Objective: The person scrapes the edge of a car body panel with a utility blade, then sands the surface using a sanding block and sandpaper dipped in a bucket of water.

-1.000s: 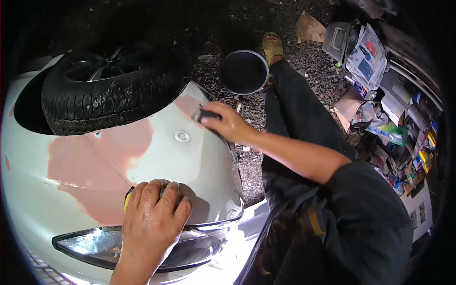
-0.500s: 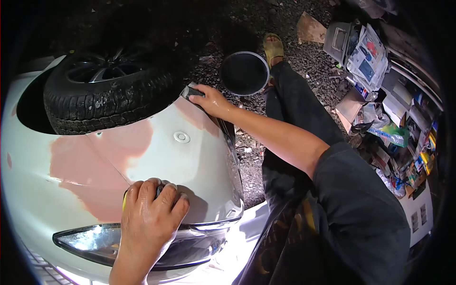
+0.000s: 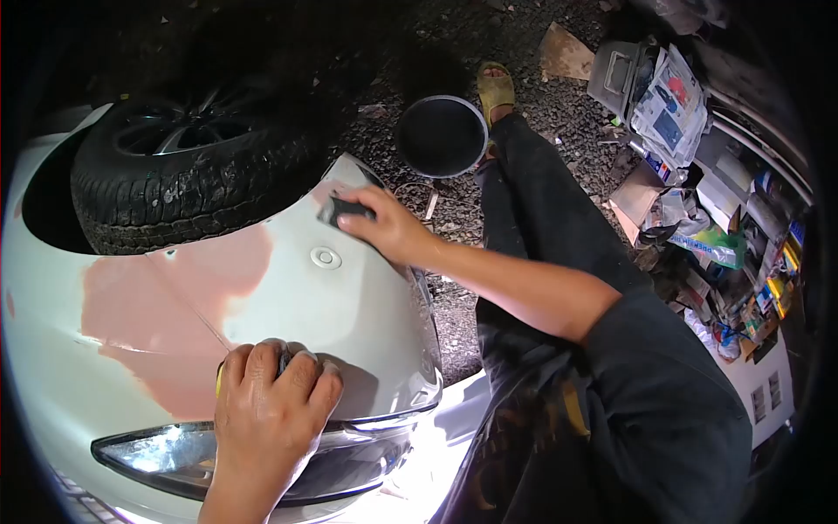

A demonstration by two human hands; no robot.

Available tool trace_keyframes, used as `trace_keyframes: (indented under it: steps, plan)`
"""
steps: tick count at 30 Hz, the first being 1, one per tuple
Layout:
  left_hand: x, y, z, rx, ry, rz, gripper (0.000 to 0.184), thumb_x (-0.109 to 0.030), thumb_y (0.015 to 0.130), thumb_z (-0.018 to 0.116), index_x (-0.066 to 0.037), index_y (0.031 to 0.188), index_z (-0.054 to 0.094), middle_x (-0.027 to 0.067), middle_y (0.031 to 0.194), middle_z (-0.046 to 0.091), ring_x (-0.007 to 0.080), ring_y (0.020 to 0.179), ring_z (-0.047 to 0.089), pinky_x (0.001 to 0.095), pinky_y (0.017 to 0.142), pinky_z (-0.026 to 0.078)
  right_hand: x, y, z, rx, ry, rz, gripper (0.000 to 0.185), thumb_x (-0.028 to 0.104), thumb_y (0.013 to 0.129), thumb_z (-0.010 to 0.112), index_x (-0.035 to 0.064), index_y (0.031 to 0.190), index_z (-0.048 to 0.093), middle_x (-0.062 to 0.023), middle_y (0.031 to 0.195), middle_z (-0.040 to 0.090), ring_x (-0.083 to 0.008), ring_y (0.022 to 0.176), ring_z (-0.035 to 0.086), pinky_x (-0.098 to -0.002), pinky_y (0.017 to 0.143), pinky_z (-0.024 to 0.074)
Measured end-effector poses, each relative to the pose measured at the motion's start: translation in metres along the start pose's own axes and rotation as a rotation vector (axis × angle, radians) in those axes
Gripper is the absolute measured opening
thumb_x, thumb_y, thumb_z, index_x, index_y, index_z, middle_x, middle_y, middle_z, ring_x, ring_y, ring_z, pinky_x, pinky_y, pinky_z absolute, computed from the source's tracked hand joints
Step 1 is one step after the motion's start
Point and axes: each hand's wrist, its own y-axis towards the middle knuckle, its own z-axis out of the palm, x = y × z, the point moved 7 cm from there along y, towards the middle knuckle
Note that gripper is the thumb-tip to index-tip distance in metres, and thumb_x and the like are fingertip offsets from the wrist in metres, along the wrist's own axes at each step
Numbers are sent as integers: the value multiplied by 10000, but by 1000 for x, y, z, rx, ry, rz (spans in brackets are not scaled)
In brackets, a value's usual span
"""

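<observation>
My right hand (image 3: 388, 229) grips a dark sanding block (image 3: 342, 210) with a grey face, pressed against the car's white bumper (image 3: 367, 323) near a pinkish patch by the wheel arch. Lower down, my left hand (image 3: 271, 410) rests on the bumper above the headlight (image 3: 153, 454), its fingers curled around something mostly hidden. Only a yellow edge and a dark bit show between those fingers. A large pinkish patch (image 3: 166, 306) spreads over the panel to the left of both hands. Between them sits a small round cap (image 3: 326, 258). Both hands look wet.
The tyre (image 3: 175, 205) fills the wheel arch at upper left. A dark round tub (image 3: 442, 137) stands on gravel beside my sandalled foot (image 3: 496, 92). Newspapers (image 3: 670, 109), boxes and a green plastic bag (image 3: 711, 247) are heaped along the right.
My right hand has slid the sanding block down and slightly left, from the bumper's corner edge onto the panel. My left hand stays in the same place on the bumper; the view has shifted slightly.
</observation>
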Motion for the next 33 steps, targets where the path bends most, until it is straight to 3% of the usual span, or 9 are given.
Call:
trace_keyframes:
  steps: [6,9,11,16,19,20,26,29,33]
  plan:
    - [0,0,-2,-18,-7,11,180,-121,765,706,-94,939,674,56,922,618,293,921,631,471,811,518,-10,73,17,37,96,-60,460,291,984,715,33,1360,649,-176,1267,612,-272,1194,593,-388,1009,493]
    - [-1,-1,-3,-2,-18,29,162,-119,764,704,-88,919,668,56,924,624,289,923,635,474,828,528,3,62,16,37,113,-18,466,282,984,709,40,1377,642,-184,1268,610,-269,1184,601,-392,1016,496]
    - [-1,-1,-3,10,-34,33,148,-119,763,700,-84,903,664,58,924,630,286,929,638,478,847,534,17,17,9,20,1,-208,471,265,981,714,27,1380,635,-184,1326,608,-295,1286,550,-396,1114,424]
    - [-3,0,-1,-18,-70,68,127,-134,762,693,-80,871,660,62,916,641,265,953,642,470,876,542,9,44,26,75,247,-78,487,258,979,721,-3,1376,615,-195,1285,613,-294,1281,557,-391,1084,444]
    - [-5,0,-2,-38,-91,87,119,-140,757,694,-78,848,651,60,917,643,254,964,644,461,883,542,27,62,23,17,-9,-97,492,263,991,714,-10,1386,605,-193,1255,607,-262,1255,570,-382,1050,471]
    - [-5,0,-1,-49,-100,93,117,-142,755,696,-78,840,646,60,917,644,251,968,644,459,883,541,25,50,27,67,188,-77,483,262,1002,705,-6,1392,606,-185,1269,604,-261,1257,570,-382,1070,462]
    - [-6,0,-2,-17,-90,95,93,-139,745,702,-86,777,633,37,866,622,233,899,620,439,836,535,24,14,11,58,39,-191,484,253,1005,701,-10,1400,605,-201,1369,598,-279,1329,547,-384,1106,446]
    - [-6,0,-2,-22,-53,95,89,-141,739,706,-92,762,635,22,840,607,225,844,593,425,808,528,27,65,18,42,114,12,476,275,955,724,6,1340,651,-217,1364,615,-349,1304,559,-406,1103,450]
    - [-5,1,-1,5,-70,95,84,-140,740,707,-98,768,640,17,836,606,222,824,581,419,793,522,35,4,13,70,54,-239,497,246,983,720,-33,1380,611,-198,1384,603,-293,1324,556,-399,1141,416]
